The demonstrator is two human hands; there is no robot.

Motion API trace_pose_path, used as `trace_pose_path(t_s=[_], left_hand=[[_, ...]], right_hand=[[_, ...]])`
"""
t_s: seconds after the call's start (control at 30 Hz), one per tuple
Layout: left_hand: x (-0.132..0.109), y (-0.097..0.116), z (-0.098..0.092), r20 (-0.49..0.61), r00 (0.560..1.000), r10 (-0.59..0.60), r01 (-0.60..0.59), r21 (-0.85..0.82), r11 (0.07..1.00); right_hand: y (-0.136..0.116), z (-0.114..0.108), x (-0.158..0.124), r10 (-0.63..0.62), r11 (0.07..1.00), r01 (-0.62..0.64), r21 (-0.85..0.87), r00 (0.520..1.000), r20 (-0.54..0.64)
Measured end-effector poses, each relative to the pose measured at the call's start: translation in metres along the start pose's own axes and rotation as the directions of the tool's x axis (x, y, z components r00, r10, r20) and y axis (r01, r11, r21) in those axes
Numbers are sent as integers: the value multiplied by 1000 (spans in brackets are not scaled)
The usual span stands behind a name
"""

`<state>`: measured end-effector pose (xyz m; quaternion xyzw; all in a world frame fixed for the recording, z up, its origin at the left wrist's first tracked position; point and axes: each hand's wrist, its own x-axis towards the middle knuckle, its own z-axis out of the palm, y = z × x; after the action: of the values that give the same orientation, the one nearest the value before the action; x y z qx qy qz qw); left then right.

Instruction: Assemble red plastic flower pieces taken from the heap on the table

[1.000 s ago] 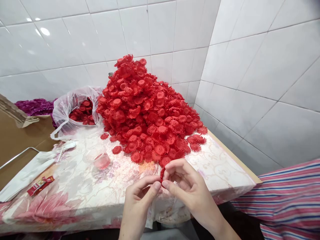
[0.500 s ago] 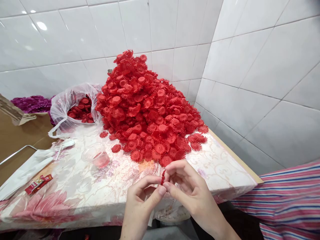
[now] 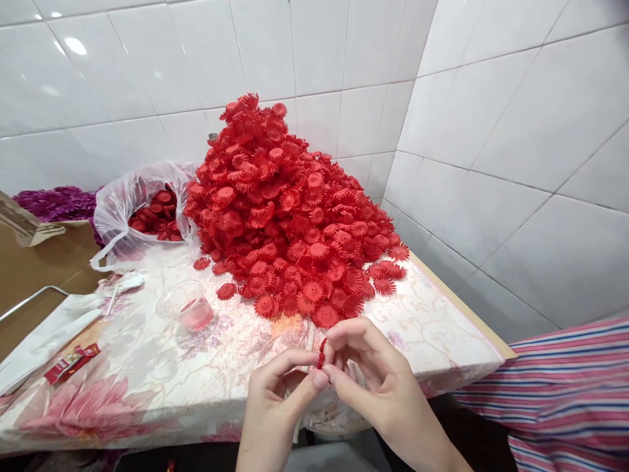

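Red flower disc, pinched between the fingers of left hand and right hand, may drop past the desk edge if either pinch loosens.

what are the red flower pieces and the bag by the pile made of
Red flower pieces, including the held piece between left hand and right hand: probably moulded plastic, matte, with stiff identical toothed petals. Bag: thin clear plastic film, glossy, crinkled, contents show through.
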<state>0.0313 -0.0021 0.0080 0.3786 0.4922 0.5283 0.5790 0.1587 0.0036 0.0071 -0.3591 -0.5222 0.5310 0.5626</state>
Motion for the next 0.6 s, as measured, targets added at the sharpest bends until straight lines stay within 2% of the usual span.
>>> trace_pose_path(t_s=[0.1, 0.27, 0.37, 0.47, 0.6], left_hand=[[-1, 0, 1, 3, 1000, 20, -20, 40, 999], [0, -2, -1, -11, 993, 120, -117, 140, 983], [1, -5, -1, -40, 984, 176, -165, 207, 964], [0, -8, 1, -89, 952, 293, -256, 297, 920], [-1, -12, 4, -90, 902, 421, -360, 380, 852]], right_hand=[[-1, 0, -1, -10, 1000, 10, -11, 1000, 1], [-2, -1, -2, 62, 997, -61, 38, 998, -20], [-1, -1, -3, 53, 998, -52, 37, 999, -9], [4, 0, -4, -23, 996, 22, -81, 1000, -3], [12, 1, -6, -169, 931, 158, -328, 986, -4]])
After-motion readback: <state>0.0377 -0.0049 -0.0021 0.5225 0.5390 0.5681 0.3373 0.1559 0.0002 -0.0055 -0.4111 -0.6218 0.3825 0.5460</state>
